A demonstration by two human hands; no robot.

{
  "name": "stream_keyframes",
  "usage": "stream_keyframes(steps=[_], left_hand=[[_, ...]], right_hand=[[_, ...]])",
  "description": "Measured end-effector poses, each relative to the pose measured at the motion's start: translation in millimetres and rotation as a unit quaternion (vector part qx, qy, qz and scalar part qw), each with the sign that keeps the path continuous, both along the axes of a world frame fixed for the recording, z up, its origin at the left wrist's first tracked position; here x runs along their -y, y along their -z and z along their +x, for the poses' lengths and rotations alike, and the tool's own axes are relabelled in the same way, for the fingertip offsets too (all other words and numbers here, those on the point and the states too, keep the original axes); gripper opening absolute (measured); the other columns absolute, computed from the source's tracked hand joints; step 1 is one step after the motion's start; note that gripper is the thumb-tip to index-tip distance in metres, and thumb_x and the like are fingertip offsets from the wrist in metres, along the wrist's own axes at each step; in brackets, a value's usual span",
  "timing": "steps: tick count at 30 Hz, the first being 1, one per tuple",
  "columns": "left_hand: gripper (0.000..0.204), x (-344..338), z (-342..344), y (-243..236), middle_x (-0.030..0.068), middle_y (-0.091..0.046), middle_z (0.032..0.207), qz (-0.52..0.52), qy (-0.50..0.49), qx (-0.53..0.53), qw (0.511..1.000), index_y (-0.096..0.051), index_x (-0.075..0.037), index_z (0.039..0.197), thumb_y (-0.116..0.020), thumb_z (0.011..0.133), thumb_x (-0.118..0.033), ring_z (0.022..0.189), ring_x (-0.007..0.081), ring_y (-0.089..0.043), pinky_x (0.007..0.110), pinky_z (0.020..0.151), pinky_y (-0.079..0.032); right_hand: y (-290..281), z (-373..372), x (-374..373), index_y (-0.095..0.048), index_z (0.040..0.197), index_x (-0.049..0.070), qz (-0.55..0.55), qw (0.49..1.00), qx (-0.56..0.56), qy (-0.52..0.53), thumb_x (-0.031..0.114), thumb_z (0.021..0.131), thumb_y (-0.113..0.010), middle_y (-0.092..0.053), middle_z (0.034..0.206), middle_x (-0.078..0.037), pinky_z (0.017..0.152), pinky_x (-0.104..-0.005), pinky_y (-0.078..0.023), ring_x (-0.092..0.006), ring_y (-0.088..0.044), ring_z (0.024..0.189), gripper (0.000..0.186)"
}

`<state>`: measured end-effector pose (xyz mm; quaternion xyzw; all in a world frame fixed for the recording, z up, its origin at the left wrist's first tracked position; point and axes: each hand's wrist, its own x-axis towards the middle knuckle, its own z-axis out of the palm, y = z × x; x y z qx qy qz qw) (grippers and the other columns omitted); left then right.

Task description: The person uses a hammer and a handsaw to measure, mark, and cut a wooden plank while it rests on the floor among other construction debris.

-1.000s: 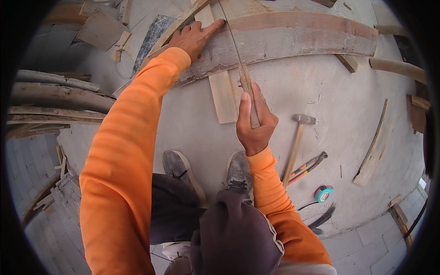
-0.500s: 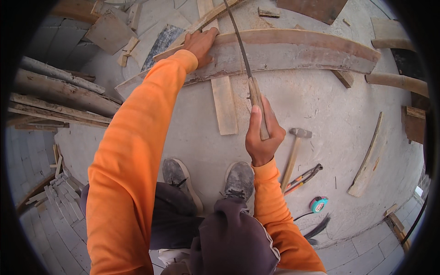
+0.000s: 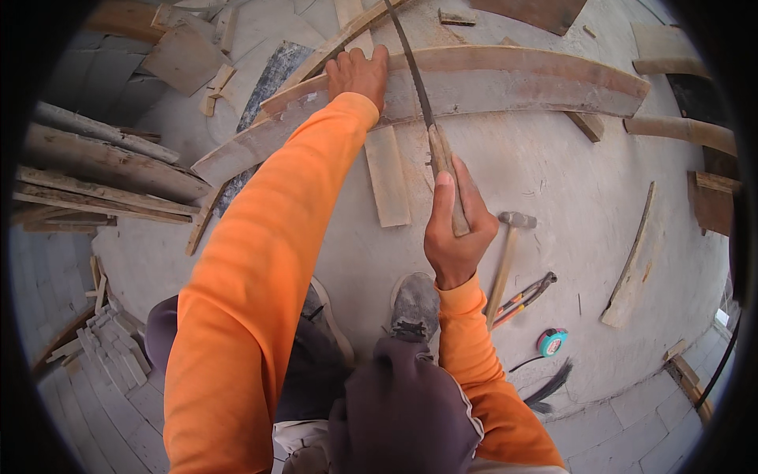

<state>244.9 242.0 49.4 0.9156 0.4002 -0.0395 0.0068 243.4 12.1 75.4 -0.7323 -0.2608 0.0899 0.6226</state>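
A long, weathered wooden board (image 3: 505, 95) with a curved look lies crosswise at the far side, resting over other timber. My left hand (image 3: 359, 77) grips its far edge left of the middle, fingers curled over the wood. In my right hand (image 3: 458, 229) is a handsaw (image 3: 416, 75), its wooden handle (image 3: 440, 152) wrapped by fingers and thumb. The narrow toothed blade points away from me and crosses over the board, just right of my left hand. Whether the teeth touch the wood, I cannot tell.
Right of my feet lie a hammer (image 3: 503, 268), pincers with orange handles (image 3: 525, 299), a teal tape measure (image 3: 552, 342) and a bundle of dark wires (image 3: 551, 385). A curved offcut (image 3: 630, 268) lies farther right. Stacked timber (image 3: 110, 166) fills the left side.
My left hand has shifted to the right along the board, closer to the saw blade. My right hand keeps its hold on the saw, nearly unmoved.
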Motion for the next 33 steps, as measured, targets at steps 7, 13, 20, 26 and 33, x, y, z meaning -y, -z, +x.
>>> stream_keyframes(steps=[7,13,20,26,33], left_hand=[[0.066,-18,-5,2,0.0170,-0.059,0.122,-0.013,0.006,-0.011,1.000,-0.052,-0.012,0.123,-0.089,0.069,-0.017,0.122,0.0360,-0.051,0.050,0.099,-0.037],[0.071,-22,-13,3,0.0122,-0.058,0.121,-0.046,0.049,0.021,0.998,-0.050,-0.013,0.123,-0.090,0.066,-0.021,0.120,0.0336,-0.051,0.050,0.096,-0.036],[0.072,-25,-22,5,0.0051,-0.059,0.124,-0.019,0.068,0.026,0.997,-0.049,-0.014,0.130,-0.087,0.070,-0.029,0.120,0.0300,-0.052,0.048,0.094,-0.037],[0.077,-23,-17,-4,0.0034,-0.059,0.126,-0.036,0.053,0.004,0.998,-0.049,-0.021,0.136,-0.087,0.070,-0.029,0.122,0.0300,-0.053,0.051,0.093,-0.040],[0.077,-10,-9,-4,0.0029,-0.059,0.130,-0.031,0.045,-0.008,0.998,-0.048,-0.021,0.136,-0.087,0.070,-0.028,0.124,0.0298,-0.053,0.053,0.094,-0.041]], right_hand=[[13,-54,104,-0.064,0.120,-0.013,-0.100,0.992,0.079,-0.008,0.002,0.091,-0.062,-0.072,0.103,-0.027,0.064,-0.0268,-0.055,-0.0214,-0.074,0.071,0.033],[25,-34,26,-0.064,0.122,-0.012,-0.044,0.996,0.080,0.022,0.000,0.091,-0.063,-0.072,0.103,-0.027,0.065,-0.0274,-0.056,-0.0228,-0.075,0.073,0.033],[26,-35,19,-0.064,0.122,-0.012,-0.033,0.995,0.086,0.022,0.002,0.092,-0.063,-0.072,0.106,-0.027,0.069,-0.0266,-0.056,-0.0237,-0.075,0.079,0.033],[22,-75,88,-0.063,0.120,-0.015,-0.107,0.992,0.060,0.012,0.002,0.091,-0.062,-0.073,0.104,-0.027,0.064,-0.0246,-0.055,-0.0218,-0.075,0.075,0.033],[14,-3,-19,-0.065,0.121,-0.011,-0.020,0.998,0.051,0.009,0.003,0.091,-0.065,-0.073,0.102,-0.026,0.069,-0.0251,-0.056,-0.0196,-0.075,0.080,0.033]])
